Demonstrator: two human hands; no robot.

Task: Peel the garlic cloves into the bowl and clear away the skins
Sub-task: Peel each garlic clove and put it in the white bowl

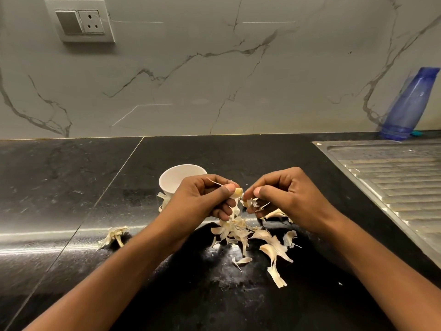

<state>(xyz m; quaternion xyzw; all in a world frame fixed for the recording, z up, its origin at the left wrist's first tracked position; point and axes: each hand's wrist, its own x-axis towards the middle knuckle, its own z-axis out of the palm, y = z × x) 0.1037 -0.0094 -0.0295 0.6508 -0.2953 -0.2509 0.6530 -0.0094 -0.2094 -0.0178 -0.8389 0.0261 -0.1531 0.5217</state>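
My left hand (202,199) pinches a pale yellow garlic clove (238,192) between thumb and fingers, just above the black counter. My right hand (284,194) is close beside it, its thumb and fingers pinching thin bits of garlic skin (253,203) at the clove's tip. A white bowl (176,179) stands right behind my left hand, partly hidden by it; its inside is not visible. A loose pile of papery skins (253,237) lies on the counter below both hands. A separate clump of skins (115,234) lies to the left.
The black stone counter (71,187) runs to a marble wall. A steel sink drainboard (393,173) sits at the right. A blue plastic bottle (408,106) stands at the back right against the wall. A switch and socket plate (80,21) is on the wall, upper left.
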